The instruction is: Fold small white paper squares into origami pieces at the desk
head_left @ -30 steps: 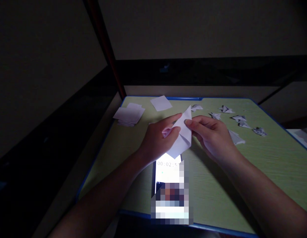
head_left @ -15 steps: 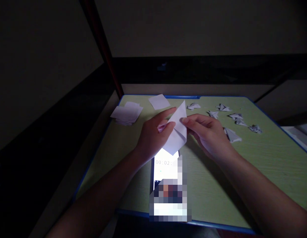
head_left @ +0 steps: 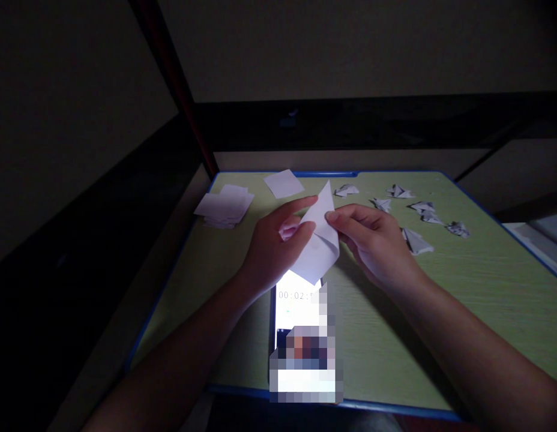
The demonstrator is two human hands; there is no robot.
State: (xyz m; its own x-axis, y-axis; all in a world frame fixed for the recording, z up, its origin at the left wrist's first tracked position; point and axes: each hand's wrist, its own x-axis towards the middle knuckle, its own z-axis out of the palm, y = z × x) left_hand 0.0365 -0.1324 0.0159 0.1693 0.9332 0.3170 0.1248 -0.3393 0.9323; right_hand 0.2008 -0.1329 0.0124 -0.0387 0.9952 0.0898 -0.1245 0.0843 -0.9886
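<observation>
A white sheet of paper [head_left: 321, 246], partly folded into a pointed shape, is held up over the green table [head_left: 463, 300] between both hands. My left hand [head_left: 273, 246] pinches its left side with thumb and fingers. My right hand [head_left: 373, 246] pinches its right edge near the middle crease. Below the paper a lit phone [head_left: 301, 312] lies flat, showing a timer.
A stack of white square sheets [head_left: 224, 207] lies at the far left corner, with a single sheet [head_left: 283, 183] beside it. Several small folded paper shapes [head_left: 413, 207] are scattered at the far right. The table has a blue rim [head_left: 350, 408]. The room is dark.
Both hands with the paper have shifted slightly left and away from me; the paper's fold has been pressed a little flatter. The view has tilted a bit.
</observation>
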